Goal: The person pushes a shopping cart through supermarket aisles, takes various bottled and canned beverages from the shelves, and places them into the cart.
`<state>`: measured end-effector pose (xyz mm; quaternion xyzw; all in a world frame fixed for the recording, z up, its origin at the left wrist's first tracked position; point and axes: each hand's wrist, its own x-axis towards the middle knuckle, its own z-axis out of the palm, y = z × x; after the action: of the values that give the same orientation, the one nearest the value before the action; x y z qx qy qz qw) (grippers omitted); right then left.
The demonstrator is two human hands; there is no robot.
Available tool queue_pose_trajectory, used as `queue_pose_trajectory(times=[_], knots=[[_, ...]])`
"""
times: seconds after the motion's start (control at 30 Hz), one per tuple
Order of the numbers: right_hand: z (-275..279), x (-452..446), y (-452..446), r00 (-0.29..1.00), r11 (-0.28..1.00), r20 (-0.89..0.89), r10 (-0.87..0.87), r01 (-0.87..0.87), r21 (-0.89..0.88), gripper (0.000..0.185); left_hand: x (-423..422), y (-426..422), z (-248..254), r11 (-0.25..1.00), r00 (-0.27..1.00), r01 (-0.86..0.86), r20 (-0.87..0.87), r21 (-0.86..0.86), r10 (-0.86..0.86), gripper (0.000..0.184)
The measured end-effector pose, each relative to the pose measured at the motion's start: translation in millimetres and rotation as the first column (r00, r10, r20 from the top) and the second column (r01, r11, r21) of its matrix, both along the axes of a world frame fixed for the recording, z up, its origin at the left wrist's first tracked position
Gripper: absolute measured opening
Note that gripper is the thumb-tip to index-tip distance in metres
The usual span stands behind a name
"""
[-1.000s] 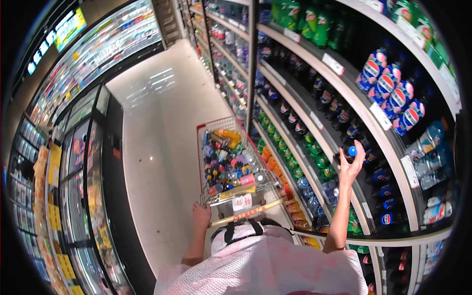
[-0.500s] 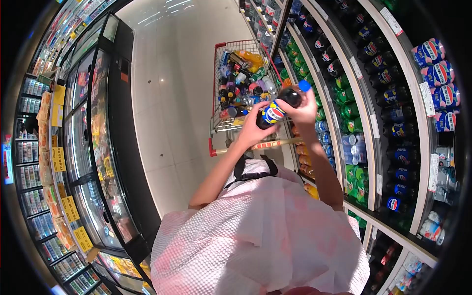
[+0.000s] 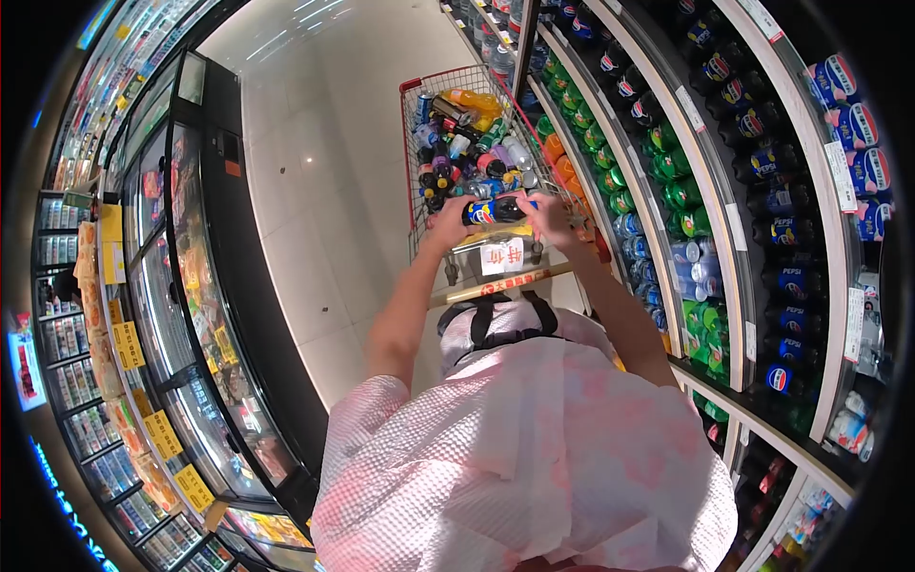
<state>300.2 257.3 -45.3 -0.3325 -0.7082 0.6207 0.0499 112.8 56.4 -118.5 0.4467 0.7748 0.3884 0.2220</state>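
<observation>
A dark Pepsi bottle (image 3: 491, 211) with a blue and yellow label lies sideways between my hands, over the near end of the shopping cart (image 3: 407, 153). My left hand (image 3: 449, 225) is wrapped round its base end. My right hand (image 3: 547, 218) grips the other end, hiding most of the blue cap. Beyond the bottle, the cart's basket holds a heap of mixed drink bottles and cans, among them an orange drink bottle (image 3: 472, 99). A white sign with red characters (image 3: 503, 255) hangs between my forearms, above the cart handle (image 3: 500, 285).
Shelves of Pepsi bottles (image 3: 791, 281), green soda bottles (image 3: 670, 167) and cans (image 3: 696, 272) rise close on the right. Along the left runs a glass-doored cooler (image 3: 195, 248) with yellow price tags (image 3: 162, 434) beside it. Pale floor tiles (image 3: 305, 191) lie between cooler and cart.
Both hands have lowered the bottle and drawn it left towards the cart's near end. It has turned from slanting to nearly level. The view has shifted slightly, and the white sign now shows.
</observation>
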Motion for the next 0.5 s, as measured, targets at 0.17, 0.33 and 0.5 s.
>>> queue_pose_trajectory(times=[0.17,0.33,0.5], knots=[[-101,-20,-5,0.981,0.859,-0.184,0.052,0.05,0.509,0.026,23,4,-29,0.967,0.973,-0.231,0.022,0.108,0.23,0.072],[-83,-25,-6,0.913,0.858,0.407,0.021,-0.226,0.462,0.034,50,-53,-33,0.94,0.946,-0.325,0.034,0.106,0.323,0.046],[-114,-31,7,0.785,0.794,0.616,-0.069,-0.331,0.51,0.035,72,-71,3,0.93,0.937,-0.348,-0.041,-0.117,0.346,0.039]])
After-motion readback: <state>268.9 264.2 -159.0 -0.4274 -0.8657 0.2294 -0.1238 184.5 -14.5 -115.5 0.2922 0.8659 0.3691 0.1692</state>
